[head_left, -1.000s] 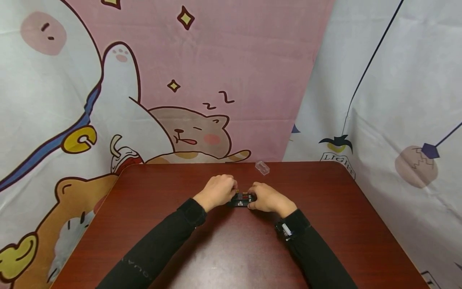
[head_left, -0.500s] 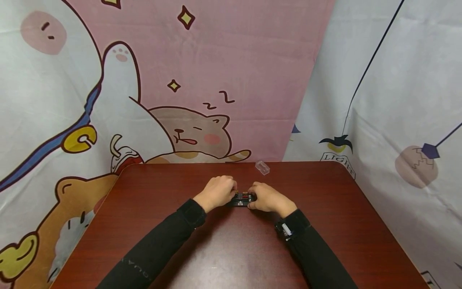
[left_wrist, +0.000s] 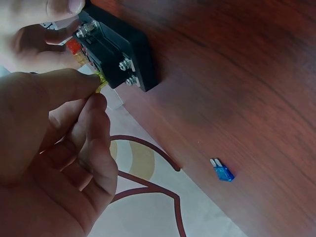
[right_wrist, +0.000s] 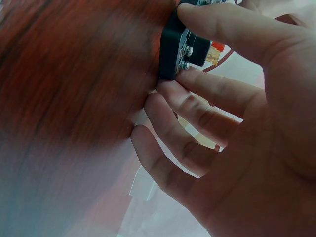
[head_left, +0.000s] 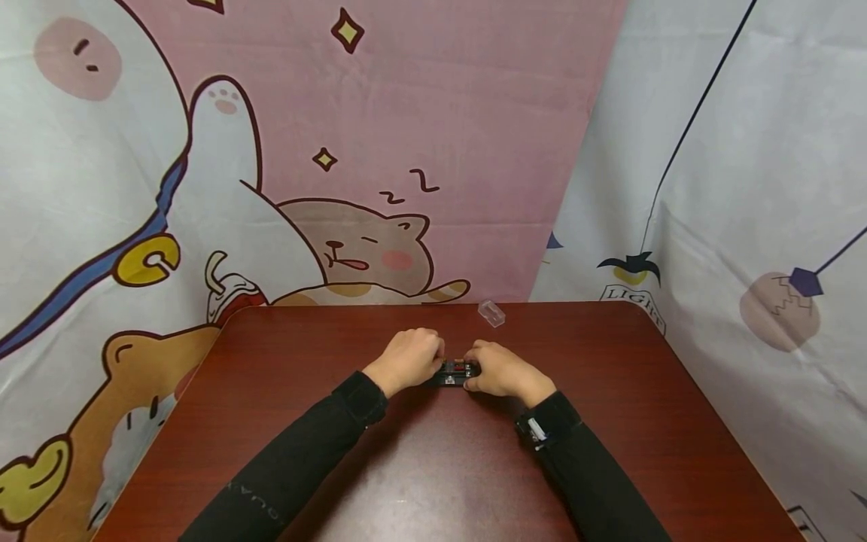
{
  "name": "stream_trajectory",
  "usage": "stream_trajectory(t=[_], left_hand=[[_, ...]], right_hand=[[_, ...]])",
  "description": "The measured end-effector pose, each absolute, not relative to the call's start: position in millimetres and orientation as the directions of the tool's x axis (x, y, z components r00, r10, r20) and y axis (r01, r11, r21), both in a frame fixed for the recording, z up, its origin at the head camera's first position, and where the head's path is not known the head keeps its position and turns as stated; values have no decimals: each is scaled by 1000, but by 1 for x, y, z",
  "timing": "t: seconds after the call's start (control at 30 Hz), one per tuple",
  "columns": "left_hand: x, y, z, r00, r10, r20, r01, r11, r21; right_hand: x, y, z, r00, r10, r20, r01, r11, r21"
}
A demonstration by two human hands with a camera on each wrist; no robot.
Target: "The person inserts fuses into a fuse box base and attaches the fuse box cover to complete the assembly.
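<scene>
A black fuse block (head_left: 455,373) with metal screw terminals lies on the table between my two hands. With thumb and forefinger my left hand (head_left: 409,356) pinches a yellow blade fuse (left_wrist: 101,84) at the block's upper side; my fingertips cover most of the fuse, and how deep it sits I cannot tell. A red fuse (left_wrist: 73,46) and an orange fuse (right_wrist: 213,55) stand in the block. My right hand (head_left: 504,371) grips the block's right end between thumb and fingers, while its outer fingertips touch the table.
A blue blade fuse (left_wrist: 223,172) lies loose on the brown wooden table (head_left: 433,467), near its far edge. A clear plastic cover (head_left: 491,314) rests at the back edge, beyond my right hand. Behind the table hangs a printed cloth (head_left: 474,150).
</scene>
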State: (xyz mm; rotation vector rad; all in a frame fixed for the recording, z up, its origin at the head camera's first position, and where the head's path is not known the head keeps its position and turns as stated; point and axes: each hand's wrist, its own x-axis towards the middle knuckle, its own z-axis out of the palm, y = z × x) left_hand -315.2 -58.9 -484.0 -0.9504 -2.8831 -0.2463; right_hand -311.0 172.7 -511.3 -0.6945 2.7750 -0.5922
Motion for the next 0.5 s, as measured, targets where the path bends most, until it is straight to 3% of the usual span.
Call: stream_trajectory(t=[0.5], left_hand=[[-317,-59,-482,-788,601,134,615,779,119]], right_hand=[[-305,168,-503,-882,-453,-128,-370,835,-407]])
